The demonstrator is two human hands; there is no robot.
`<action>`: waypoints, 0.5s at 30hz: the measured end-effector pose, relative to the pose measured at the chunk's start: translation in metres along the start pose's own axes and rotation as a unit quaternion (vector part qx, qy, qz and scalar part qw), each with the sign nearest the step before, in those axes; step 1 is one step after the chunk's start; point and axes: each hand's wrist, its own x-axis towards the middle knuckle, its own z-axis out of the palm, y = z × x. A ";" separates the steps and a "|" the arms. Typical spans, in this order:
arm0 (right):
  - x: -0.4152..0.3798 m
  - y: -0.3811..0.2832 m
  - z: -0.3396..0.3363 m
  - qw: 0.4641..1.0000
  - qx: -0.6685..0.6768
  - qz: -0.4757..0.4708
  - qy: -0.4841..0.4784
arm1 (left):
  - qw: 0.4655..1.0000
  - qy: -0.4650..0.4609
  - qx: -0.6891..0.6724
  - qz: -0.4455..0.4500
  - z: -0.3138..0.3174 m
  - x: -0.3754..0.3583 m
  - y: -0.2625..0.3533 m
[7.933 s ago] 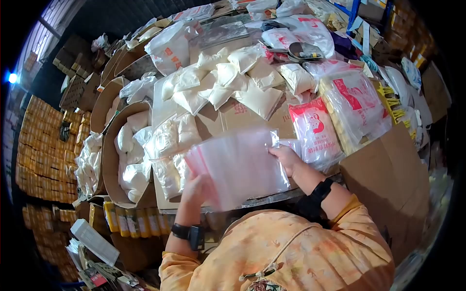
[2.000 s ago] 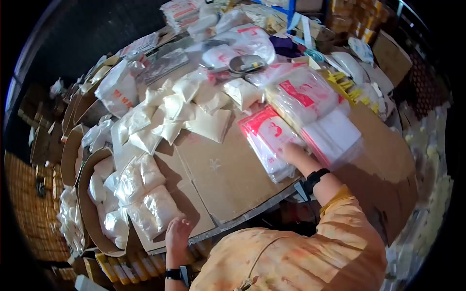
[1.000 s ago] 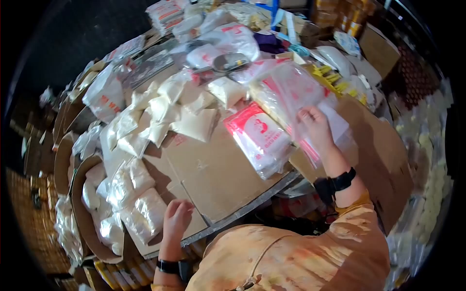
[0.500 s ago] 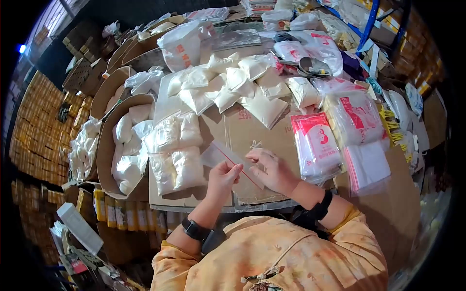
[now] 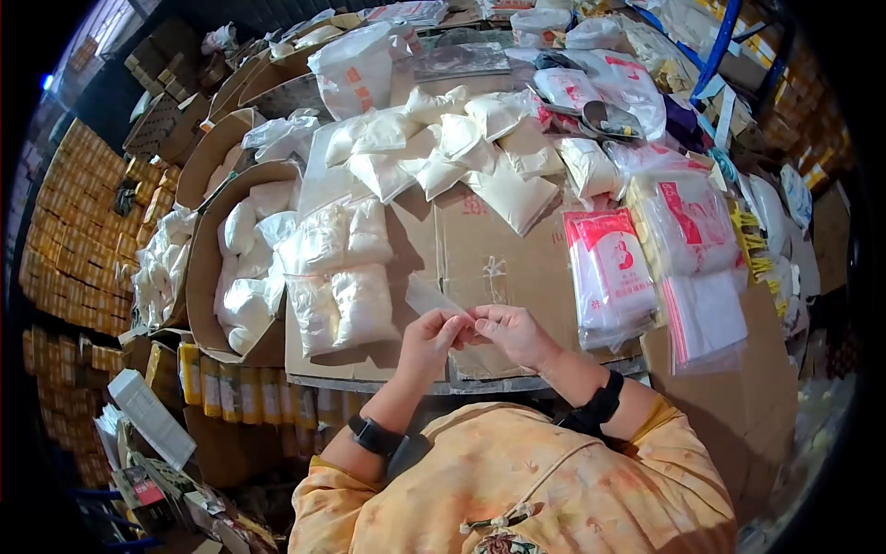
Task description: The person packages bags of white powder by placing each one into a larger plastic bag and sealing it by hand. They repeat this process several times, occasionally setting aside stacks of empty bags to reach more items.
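A clear plastic zip bag (image 5: 432, 297) is pinched between my two hands above the near part of the cardboard sheet (image 5: 480, 249). My left hand (image 5: 430, 343) closes thumb and fingers on its edge. Close against it, my right hand (image 5: 517, 336) also pinches the bag, fingertips almost touching the left ones. The bag looks flat; most of its near part is hidden behind my hands. To the left lie larger clear bags packed with white-powder pouches (image 5: 340, 277). Beyond my hands is a heap of cream-white powder pouches (image 5: 461, 148).
Pink-and-white printed bag packs (image 5: 611, 272) and a stack of flat zip bags (image 5: 706, 319) lie at right. Open cardboard boxes of white pouches (image 5: 242, 268) stand at left. A white plastic sack (image 5: 351, 74) stands at the back, and a blue rack post (image 5: 715, 51) rises at right.
My right hand has come down and in to meet my left, and now pinches the bag. The bag has turned, and its red zip line no longer shows. The view has shifted slightly.
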 end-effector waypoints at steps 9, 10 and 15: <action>0.000 0.012 -0.006 0.998 -0.067 -0.004 -0.003 | 0.999 -0.002 -0.034 0.002 0.002 0.001 -0.005; 0.001 0.016 -0.008 0.995 -0.095 -0.017 0.001 | 0.999 0.002 -0.054 0.002 0.002 0.001 -0.005; 0.005 0.030 -0.013 0.983 -0.178 -0.026 0.043 | 0.999 -0.004 -0.037 -0.010 0.001 0.003 -0.006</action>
